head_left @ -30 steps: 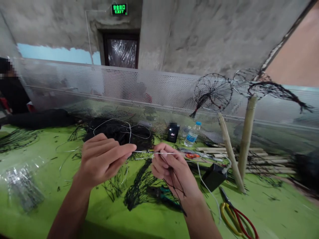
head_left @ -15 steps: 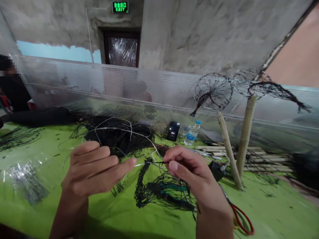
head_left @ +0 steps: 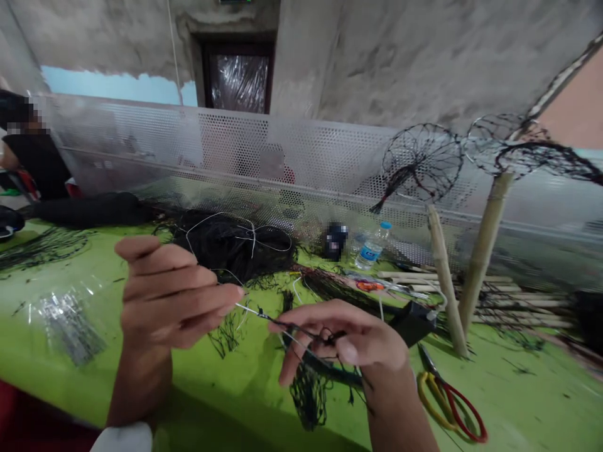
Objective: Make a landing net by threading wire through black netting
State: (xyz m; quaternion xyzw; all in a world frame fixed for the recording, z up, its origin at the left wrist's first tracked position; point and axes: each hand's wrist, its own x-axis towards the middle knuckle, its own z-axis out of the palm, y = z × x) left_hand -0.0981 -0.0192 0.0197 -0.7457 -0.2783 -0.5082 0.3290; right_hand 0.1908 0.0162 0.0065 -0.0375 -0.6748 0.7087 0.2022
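Observation:
My left hand (head_left: 172, 295) is closed, thumb and forefinger pinching a thin silver wire (head_left: 249, 309). That wire runs right to meet a twisted black strand held in front of my right hand (head_left: 351, 333). The right thumb presses the gathered black mesh netting (head_left: 308, 398) against the fingers, while its forefinger stretches left along the strand. Below the palm the rest of the net hangs in a bunch. Pliers with dark green handles (head_left: 332, 371) show partly behind the right hand; the hand and net hide the rest.
Scissors (head_left: 437, 376) with red and yellow handles lie at the right. Behind stand a black box (head_left: 412, 321), a water bottle (head_left: 371, 248) and bamboo posts (head_left: 485, 251). A black net pile (head_left: 226, 242) lies at the back, a bag of wires (head_left: 70, 326) at left. A person (head_left: 38, 157) is far left.
My right hand has turned palm-inward with its fingers reaching left, and the net now hangs bunched beneath it. The left hand still pinches the wire. The whole view has shifted slightly.

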